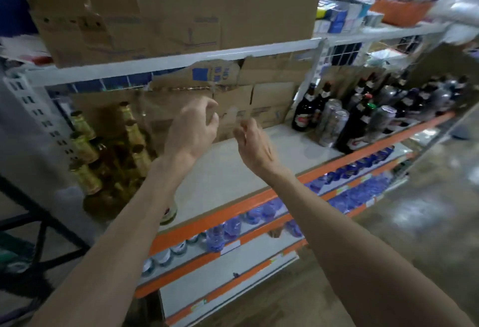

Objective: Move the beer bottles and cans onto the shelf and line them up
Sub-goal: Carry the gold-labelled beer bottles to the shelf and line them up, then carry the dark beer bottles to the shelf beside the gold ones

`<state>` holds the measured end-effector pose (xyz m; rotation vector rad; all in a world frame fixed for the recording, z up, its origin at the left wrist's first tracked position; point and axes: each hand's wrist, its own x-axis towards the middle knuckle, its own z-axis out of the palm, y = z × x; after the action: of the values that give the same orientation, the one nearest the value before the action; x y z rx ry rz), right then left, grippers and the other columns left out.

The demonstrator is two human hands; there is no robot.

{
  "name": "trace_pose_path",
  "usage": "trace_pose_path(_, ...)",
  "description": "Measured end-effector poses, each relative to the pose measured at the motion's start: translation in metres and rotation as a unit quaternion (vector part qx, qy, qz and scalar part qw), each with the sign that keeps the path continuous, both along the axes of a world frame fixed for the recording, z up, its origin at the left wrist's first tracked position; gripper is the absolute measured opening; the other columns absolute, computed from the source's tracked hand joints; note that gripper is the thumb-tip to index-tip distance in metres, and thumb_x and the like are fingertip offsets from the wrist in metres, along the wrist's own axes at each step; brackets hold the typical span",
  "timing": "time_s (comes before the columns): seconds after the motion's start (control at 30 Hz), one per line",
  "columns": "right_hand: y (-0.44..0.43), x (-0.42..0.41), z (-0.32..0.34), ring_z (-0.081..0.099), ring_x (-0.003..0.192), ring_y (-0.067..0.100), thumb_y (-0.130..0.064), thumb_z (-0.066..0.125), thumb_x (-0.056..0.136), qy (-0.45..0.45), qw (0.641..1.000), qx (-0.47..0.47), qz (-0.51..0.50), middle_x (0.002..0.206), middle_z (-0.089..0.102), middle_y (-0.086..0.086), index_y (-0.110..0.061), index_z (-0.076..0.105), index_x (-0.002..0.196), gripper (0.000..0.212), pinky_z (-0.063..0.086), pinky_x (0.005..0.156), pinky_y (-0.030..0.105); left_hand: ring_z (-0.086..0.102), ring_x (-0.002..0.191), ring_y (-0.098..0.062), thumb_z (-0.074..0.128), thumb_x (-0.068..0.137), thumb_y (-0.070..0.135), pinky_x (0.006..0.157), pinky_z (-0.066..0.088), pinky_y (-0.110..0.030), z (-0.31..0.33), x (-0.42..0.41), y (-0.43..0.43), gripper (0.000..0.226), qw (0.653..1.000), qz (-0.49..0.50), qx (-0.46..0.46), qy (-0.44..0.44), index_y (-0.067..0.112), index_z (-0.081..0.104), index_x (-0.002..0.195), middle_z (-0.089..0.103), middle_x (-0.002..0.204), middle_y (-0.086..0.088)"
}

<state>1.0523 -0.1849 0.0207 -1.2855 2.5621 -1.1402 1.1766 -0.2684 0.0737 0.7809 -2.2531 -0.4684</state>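
Note:
A white shelf board [233, 171] with an orange front strip runs across the middle. At its left end stand several amber bottles with gold foil necks [88, 145]. At its right end stand dark beer bottles [305, 111] and silver cans [334, 124], with more dark bottles [425, 95] further right. My left hand [191, 129] hovers above the bare middle of the shelf, fingers curled and apart, holding nothing. My right hand [254, 142] is close beside it, fingers loosely bent, also holding nothing. The picture is blurred by motion.
Cardboard boxes [248, 103] line the back of the shelf, and bigger boxes [155, 10] sit on the white rail above. Lower shelves hold blue-capped water bottles [259, 215]. A black metal frame [39, 223] stands at the left. Wet-looking floor [427, 210] lies to the right.

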Motion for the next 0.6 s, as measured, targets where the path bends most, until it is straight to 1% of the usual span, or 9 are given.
trace_pose_path(0.07,0.045,-0.048,0.001,0.054,0.108,0.04,-0.025,0.046,0.098,-0.009,0.997,0.025,-0.076,0.116,0.06,0.024,-0.002,0.051,0.115,0.029,0.041,0.084,0.042,0.059,0.118,-0.024,0.06,0.095,0.024,0.093,0.048,-0.032,-0.015,-0.055,0.019,0.036,0.992,-0.055,0.051,-0.099,0.017,0.057,0.131,0.063,0.128,-0.007)
trace_pose_path(0.13,0.1,-0.096,-0.001,0.054,0.11,0.04,-0.026,0.048,0.097,-0.017,0.988,0.043,-0.147,0.117,0.059,0.024,-0.001,0.051,0.116,0.031,0.041,0.088,0.042,0.056,0.123,-0.029,0.063,0.092,0.023,0.1,0.045,-0.035,-0.031,-0.107,0.042,0.045,0.977,-0.096,0.088,-0.171,0.013,0.054,0.135,0.06,0.133,-0.013)
trace_pose_path(0.2,0.158,-0.142,-0.005,0.056,0.107,0.039,-0.028,0.05,0.096,-0.018,0.974,0.056,-0.217,0.114,0.061,0.021,-0.002,0.053,0.113,0.031,0.043,0.085,0.041,0.056,0.124,-0.029,0.064,0.089,0.021,0.103,0.044,-0.037,-0.047,-0.155,0.07,0.046,0.965,-0.14,0.107,-0.194,0.012,0.054,0.133,0.06,0.134,-0.013)
trace_pose_path(0.3,0.23,-0.2,-0.011,0.056,0.108,0.038,-0.03,0.052,0.097,-0.024,0.955,0.058,-0.291,0.115,0.059,0.02,-0.003,0.051,0.114,0.032,0.045,0.085,0.042,0.058,0.121,-0.029,0.065,0.088,0.022,0.101,0.045,-0.039,-0.063,-0.226,0.115,0.044,0.952,-0.195,0.109,-0.211,0.013,0.056,0.13,0.061,0.131,-0.01)
trace_pose_path(0.37,0.262,-0.234,-0.016,0.056,0.106,0.038,-0.03,0.051,0.098,-0.031,0.948,0.068,-0.308,0.115,0.057,0.019,-0.003,0.048,0.113,0.031,0.046,0.083,0.045,0.058,0.118,-0.028,0.066,0.088,0.019,0.1,0.045,-0.037,-0.068,-0.271,0.143,0.041,0.948,-0.219,0.103,-0.209,0.01,0.058,0.127,0.063,0.128,-0.011)
trace_pose_path(0.43,0.283,-0.265,-0.019,0.055,0.105,0.038,-0.029,0.052,0.098,-0.033,0.949,0.076,-0.305,0.116,0.056,0.019,-0.003,0.047,0.115,0.031,0.048,0.083,0.047,0.059,0.115,-0.029,0.066,0.088,0.016,0.096,0.044,-0.035,-0.07,-0.311,0.163,0.035,0.946,-0.223,0.11,-0.208,0.007,0.061,0.122,0.065,0.123,-0.012)
trace_pose_path(0.53,0.3,-0.309,-0.023,0.055,0.108,0.039,-0.026,0.054,0.098,-0.023,0.957,0.085,-0.276,0.12,0.054,0.021,0.0,0.046,0.121,0.035,0.047,0.085,0.047,0.063,0.109,-0.029,0.067,0.086,0.019,0.092,0.049,-0.038,-0.075,-0.359,0.176,0.031,0.952,-0.209,0.103,-0.2,0.009,0.064,0.115,0.068,0.116,-0.012)
trace_pose_path(0.6,0.301,-0.335,-0.023,0.055,0.102,0.038,-0.03,0.054,0.098,-0.033,0.959,0.082,-0.27,0.117,0.054,0.02,-0.002,0.046,0.116,0.034,0.047,0.08,0.045,0.064,0.105,-0.029,0.067,0.086,0.019,0.09,0.05,-0.04,-0.075,-0.379,0.177,0.027,0.952,-0.203,0.109,-0.2,0.01,0.064,0.112,0.068,0.111,-0.01)
